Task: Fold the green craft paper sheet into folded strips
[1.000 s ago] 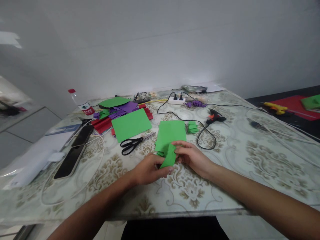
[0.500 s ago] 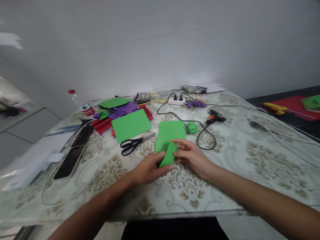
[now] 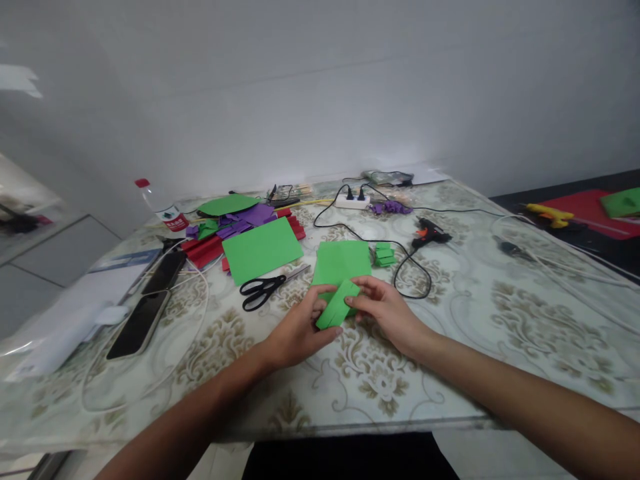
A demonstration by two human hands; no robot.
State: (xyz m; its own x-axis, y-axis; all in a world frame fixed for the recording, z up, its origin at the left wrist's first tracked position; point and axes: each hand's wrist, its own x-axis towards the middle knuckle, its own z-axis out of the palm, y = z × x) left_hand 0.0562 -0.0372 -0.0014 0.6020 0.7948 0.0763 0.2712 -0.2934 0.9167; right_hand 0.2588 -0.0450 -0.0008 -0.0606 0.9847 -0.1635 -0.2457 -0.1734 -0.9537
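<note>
Between my two hands is a small folded piece of green paper (image 3: 336,308), slanting up to the right. My left hand (image 3: 301,328) grips its lower left end, thumb along the near edge. The fingers of my right hand (image 3: 377,303) pinch its upper right end. Just beyond lie larger green paper sheets (image 3: 344,259), partly covered by my hands. A small pile of green paper strips (image 3: 385,254) sits to their right. Black-handled scissors (image 3: 263,291) rest on the left, blades apart from the sheets, near another green sheet (image 3: 263,250).
Red folded paper (image 3: 203,251) and purple paper pieces (image 3: 247,220) are heaped at the back left, near a bottle (image 3: 167,212). A black glue gun (image 3: 430,233) with its cable lies right of a white power strip (image 3: 353,201). A phone (image 3: 140,323) lies far left.
The green piece has been folded over from a curved, loose flap into a flatter, narrow strip. My left fingers have shifted up behind it; my right hand stays nearly in place.
</note>
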